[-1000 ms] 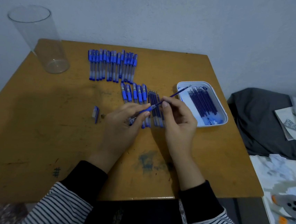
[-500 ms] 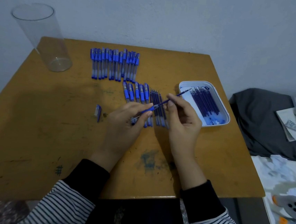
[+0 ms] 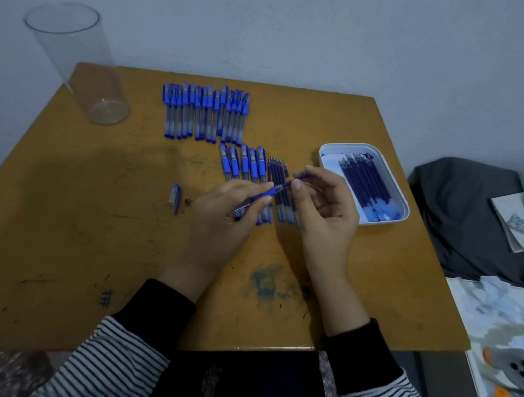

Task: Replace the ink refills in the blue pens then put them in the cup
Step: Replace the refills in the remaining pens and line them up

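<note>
Cup [image 3: 75, 62] empty; left grip [image 3: 220, 223] clamped on pen barrel [image 3: 262, 196], right grip [image 3: 329, 214] pinching its refill [image 3: 301, 178]; far row of pens [image 3: 203, 112] apparently pending.

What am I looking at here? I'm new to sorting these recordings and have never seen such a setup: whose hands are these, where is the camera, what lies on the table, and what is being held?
There is no machine here: these are a person's two bare hands. The picture comes from a camera worn on the person's head, looking forward and down. The left hand grips a blue pen. The right hand pinches a thin refill whose end sits at the pen's opening. On the wooden table lie a far row of capped pens, a nearer short row, loose refills beside it, and a single cap. A white tray on the right holds a batch of refills. The clear cup at the far left corner has no pens in it.
</note>
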A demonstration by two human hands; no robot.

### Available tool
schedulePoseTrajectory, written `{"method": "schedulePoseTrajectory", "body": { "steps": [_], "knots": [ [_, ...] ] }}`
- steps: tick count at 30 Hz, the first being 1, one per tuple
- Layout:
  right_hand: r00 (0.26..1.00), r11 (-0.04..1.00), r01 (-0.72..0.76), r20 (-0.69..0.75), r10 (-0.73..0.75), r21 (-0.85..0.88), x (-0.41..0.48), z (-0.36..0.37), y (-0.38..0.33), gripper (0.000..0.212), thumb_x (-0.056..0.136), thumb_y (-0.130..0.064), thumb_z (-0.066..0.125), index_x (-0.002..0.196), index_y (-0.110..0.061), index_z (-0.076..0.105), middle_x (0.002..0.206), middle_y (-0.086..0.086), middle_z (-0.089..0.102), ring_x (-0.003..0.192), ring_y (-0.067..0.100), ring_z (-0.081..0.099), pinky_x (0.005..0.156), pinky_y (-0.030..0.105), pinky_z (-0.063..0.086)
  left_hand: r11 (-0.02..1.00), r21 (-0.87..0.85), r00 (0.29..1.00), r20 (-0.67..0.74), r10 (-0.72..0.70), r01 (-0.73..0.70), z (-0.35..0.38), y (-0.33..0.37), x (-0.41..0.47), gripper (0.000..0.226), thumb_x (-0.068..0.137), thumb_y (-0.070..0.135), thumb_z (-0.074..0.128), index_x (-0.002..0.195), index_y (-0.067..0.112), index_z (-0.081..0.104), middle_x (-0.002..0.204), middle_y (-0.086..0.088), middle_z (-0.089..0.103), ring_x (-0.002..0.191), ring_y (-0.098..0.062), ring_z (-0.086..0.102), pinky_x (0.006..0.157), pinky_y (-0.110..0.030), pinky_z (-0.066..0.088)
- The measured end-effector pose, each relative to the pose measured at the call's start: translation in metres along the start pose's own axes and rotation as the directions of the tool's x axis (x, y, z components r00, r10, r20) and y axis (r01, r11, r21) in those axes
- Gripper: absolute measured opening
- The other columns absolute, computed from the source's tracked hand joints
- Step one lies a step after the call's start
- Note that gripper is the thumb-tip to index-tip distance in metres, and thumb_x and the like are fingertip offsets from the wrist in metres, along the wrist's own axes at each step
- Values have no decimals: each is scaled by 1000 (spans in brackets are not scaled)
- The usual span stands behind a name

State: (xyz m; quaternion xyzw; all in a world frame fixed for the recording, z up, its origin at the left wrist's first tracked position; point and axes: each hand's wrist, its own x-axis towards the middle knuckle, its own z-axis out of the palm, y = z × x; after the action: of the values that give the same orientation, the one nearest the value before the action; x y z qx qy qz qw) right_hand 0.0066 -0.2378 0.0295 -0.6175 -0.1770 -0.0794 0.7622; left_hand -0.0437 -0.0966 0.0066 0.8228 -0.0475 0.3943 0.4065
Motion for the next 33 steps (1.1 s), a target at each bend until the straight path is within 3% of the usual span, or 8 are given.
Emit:
{"method": "schedulePoseTrajectory", "body": {
  "steps": [5, 12, 17, 21, 26, 29, 33],
  "knots": [
    [994, 997, 5, 105, 3, -75, -1, -1, 3, 14, 97, 1, 55, 109, 1, 64, 104, 17, 69, 95, 25, 67, 84, 34, 55, 1000, -2, 1000, 2, 5, -5, -4, 1, 1, 24, 89, 6, 75, 112, 0, 73, 102, -9, 73, 92, -13, 70, 82, -23, 56],
    [964, 970, 123, 258, -67, -210, 1, 6, 3, 15, 91, 4, 63, 102, -1, 72, 103, 15, 66, 101, 23, 64, 88, 32, 52, 999, 31, 1000, -2, 8, -8, -21, -4, -4, 24, 87, 3, 78, 110, 1, 74, 104, -8, 74, 95, -7, 69, 85, -17, 53],
    [962, 992, -102, 245, 117, -74, -10, 24, 1, 26, 94, 7, 56, 115, -5, 66, 108, 4, 70, 100, 14, 67, 87, 23, 52, 997, 71, 999, -21, -39, 40, -41, -12, -7, 19, 87, 6, 78, 106, 5, 77, 99, -1, 74, 91, -5, 68, 84, -16, 50],
    [967, 983, -184, 176, 185, -24, -15, 44, 4, 26, 94, 10, 53, 115, -1, 64, 109, 11, 70, 101, 17, 69, 90, 25, 52, 990, 99, 994, -27, -103, 105, -64, -17, -11, 16, 88, 8, 77, 104, 7, 78, 97, 0, 74, 90, -5, 67, 84, -18, 50],
    [937, 947, -231, 211, 278, -225, -24, 68, 11, 22, 92, 1, 62, 108, -11, 70, 100, -1, 72, 90, 6, 67, 79, 17, 51, 973, 117, 980, -27, -198, 200, -94, -24, -18, 19, 89, 10, 76, 107, 9, 77, 96, -1, 74, 89, -9, 69, 81, -20, 51],
    [912, 912, -201, 272, 307, -357, -30, 83, 14, 21, 92, -3, 64, 111, -9, 70, 97, -3, 70, 83, -3, 63, 76, 14, 51, 961, 106, 966, -39, -254, 257, -105, -29, -24, 21, 87, 6, 77, 108, 9, 77, 98, 0, 74, 91, -5, 68, 81, -13, 49],
    [911, 862, -129, 285, 298, -490, -36, 98, 19, 23, 90, -7, 66, 113, -9, 71, 98, -1, 70, 88, 6, 65, 80, 20, 56, 949, 157, 962, -64, -266, 273, -118, -32, -29, 19, 88, 8, 76, 106, 10, 78, 99, 3, 73, 93, 0, 66, 82, -9, 46]
  ]
}}
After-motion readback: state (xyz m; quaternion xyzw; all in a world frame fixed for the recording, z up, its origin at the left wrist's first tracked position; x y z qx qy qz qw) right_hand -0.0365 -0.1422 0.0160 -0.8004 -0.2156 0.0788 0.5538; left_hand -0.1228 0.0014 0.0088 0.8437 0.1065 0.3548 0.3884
